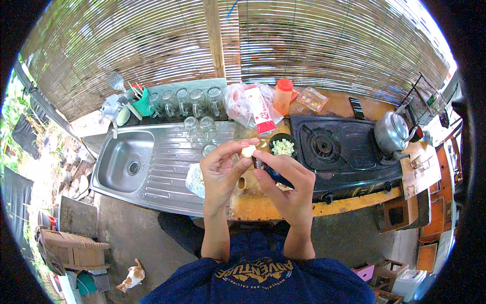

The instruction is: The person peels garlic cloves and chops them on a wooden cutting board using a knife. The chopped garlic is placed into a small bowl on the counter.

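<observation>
My left hand (222,167) pinches a pale peeled clove (248,151), which looks like garlic, between thumb and fingers. My right hand (290,180) reaches in from the other side. Its index fingertip touches the clove, while its thumb stands apart below. Just beyond the right hand, a dark bowl (272,141) holds chopped pale pieces (283,147). A small pale piece (263,144) lies beside that bowl. Under my hands is a wooden surface (246,203) with an oval hole; something dark between the hands is partly hidden.
Left are a steel sink (123,163), a plastic bag (194,178) and several glass mugs (197,100). Right stand a black gas stove (341,148) and a metal kettle (392,131). Behind are an orange-lidded container (283,97) and a phone (356,108). A cat (133,276) is on the floor.
</observation>
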A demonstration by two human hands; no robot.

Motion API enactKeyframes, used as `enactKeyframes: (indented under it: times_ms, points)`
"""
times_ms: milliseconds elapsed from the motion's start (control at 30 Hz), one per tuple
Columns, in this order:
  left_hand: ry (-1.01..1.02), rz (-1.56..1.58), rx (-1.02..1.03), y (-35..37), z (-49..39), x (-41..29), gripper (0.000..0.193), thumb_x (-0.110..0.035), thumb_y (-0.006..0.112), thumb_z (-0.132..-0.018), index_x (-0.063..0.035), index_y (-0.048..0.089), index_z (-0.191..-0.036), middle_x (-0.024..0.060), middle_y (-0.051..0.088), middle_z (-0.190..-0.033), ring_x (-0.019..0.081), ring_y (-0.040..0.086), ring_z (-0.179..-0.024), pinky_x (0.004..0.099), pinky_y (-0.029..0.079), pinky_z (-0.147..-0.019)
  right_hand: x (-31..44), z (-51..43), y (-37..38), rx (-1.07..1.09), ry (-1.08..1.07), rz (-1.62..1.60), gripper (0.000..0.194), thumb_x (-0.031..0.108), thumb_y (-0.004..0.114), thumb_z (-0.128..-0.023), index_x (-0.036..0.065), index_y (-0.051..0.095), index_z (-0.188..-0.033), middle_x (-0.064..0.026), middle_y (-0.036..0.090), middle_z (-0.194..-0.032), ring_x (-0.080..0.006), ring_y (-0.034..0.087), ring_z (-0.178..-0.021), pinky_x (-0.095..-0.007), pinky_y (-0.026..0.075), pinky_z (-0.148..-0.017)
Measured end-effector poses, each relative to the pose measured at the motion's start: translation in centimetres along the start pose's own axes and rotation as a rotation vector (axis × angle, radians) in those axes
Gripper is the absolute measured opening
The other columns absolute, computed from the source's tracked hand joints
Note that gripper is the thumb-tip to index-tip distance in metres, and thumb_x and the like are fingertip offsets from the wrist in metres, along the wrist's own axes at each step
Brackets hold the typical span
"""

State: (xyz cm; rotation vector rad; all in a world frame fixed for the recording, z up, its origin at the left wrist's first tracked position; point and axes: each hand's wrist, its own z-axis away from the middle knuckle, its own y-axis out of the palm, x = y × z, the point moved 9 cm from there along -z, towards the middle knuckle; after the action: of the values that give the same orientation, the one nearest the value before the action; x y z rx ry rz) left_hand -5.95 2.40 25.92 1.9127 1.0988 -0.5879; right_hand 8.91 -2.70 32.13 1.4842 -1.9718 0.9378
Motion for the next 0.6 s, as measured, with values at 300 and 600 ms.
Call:
enactKeyframes:
  times_ms: [300, 600]
  points:
    - [-0.042, -0.098, -0.031, -0.35, 0.09, -0.31, 0.031, 0.001, 0.078, -0.087, 0.0015, 0.072, -0.117, 0.0167, 0.075, -0.116, 0.0174, 0.069, -0.107, 0.0277, 0.051, -0.090, -0.21, 0.15, 0.26, 0.020, 0.027, 0.014, 0.035, 0.001, 0.079, -0.084, 0.002, 0.075, -0.119, -0.0130, 0.075, -0.098, -0.0175, 0.069, -0.084, -0.0279, 0.053, -0.077]
    - [-0.077, -0.213, -0.059, -0.84, 0.37, -0.29, 0.040, -0.014, 0.085, -0.085, 0.0039, 0.069, -0.117, 0.0221, 0.074, -0.114, 0.0272, 0.072, -0.106, 0.0376, 0.057, -0.095, -0.33, 0.26, 0.23, 0.037, 0.009, 0.038, 0.038, 0.009, 0.079, -0.087, 0.010, 0.073, -0.124, -0.0122, 0.076, -0.103, -0.0235, 0.074, -0.089, -0.0325, 0.058, -0.075]
